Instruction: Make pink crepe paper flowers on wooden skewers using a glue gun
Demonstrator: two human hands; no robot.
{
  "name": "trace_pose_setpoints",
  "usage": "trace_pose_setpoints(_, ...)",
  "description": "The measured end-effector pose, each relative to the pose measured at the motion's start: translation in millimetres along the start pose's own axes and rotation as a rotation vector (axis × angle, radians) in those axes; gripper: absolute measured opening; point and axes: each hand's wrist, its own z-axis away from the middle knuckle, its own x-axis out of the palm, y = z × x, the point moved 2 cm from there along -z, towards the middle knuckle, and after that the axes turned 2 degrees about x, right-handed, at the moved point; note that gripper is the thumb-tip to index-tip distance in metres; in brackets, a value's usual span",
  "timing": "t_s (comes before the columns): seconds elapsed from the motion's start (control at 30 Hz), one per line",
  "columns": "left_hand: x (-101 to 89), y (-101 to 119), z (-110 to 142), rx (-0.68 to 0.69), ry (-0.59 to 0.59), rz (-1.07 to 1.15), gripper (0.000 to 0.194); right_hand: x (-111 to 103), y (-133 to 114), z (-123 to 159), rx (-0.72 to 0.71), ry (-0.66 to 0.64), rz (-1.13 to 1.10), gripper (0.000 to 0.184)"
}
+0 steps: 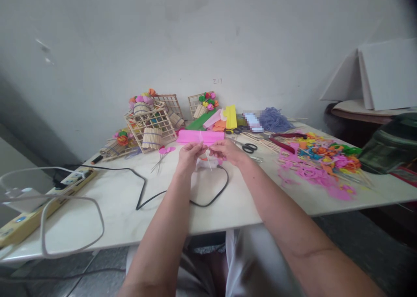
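Note:
My left hand (pixel 190 154) and my right hand (pixel 227 151) meet over the middle of the table, fingertips pinched close together. Between them slants a thin pale stick (pixel 209 161); its upper end and whatever else is in the fingers are too small to make out. Just behind the hands lies a sheet of pink crepe paper (pixel 192 136). Below the fingers sits a white device (pixel 205 163) with a black cord, partly hidden by my hands. Pink paper petals (pixel 167 150) and a pair of scissors (pixel 158 163) lie left of my left hand.
Stick baskets (pixel 153 123) with paper flowers stand at the back left. Black-handled scissors (pixel 249 148), red-handled pliers (pixel 283 142) and a pile of coloured paper scraps (pixel 325 162) lie to the right. A power strip (pixel 48 205) and a loose white cable (pixel 102 227) occupy the left edge.

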Motion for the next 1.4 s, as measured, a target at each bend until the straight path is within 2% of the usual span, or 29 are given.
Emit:
trace_pose_setpoints(0.17, 0.2, 0.9, -0.4, 0.028, 0.031, 0.014, 0.022, 6.7, 1.7, 1.9, 0.015, -0.072, 0.084, 0.021)
trace_pose_setpoints(0.43, 1.9, 0.5, 0.7, 0.023, 0.036, -0.018, 0.022, 15.4, 2.9, 2.4, 0.038, 0.009, 0.178, 0.016)
trace_pose_setpoints(0.63, -2.6, 0.6, -1.1, 0.020, 0.098, 0.027, 0.023, 6.1, 2.7, -0.6, -0.010, 0.081, 0.248, 0.015)
trace_pose_setpoints(0.73, -4.4, -0.5, -1.2, -0.021, 0.084, 0.016, 0.021, 1.7, -1.6, 0.3, -0.071, 0.102, 0.293, 0.014)
trace_pose_setpoints(1.03, -4.6, -0.9, 1.5, -0.082, 0.043, 0.016, 0.022, 1.1, -5.6, 5.3, -0.050, 0.004, 0.410, 0.011)
trace_pose_setpoints(1.4, -6.1, -3.2, -0.8, -0.073, 0.049, 0.031, 0.022, 4.8, -5.1, 6.9, -0.014, -0.063, 0.344, 0.011)
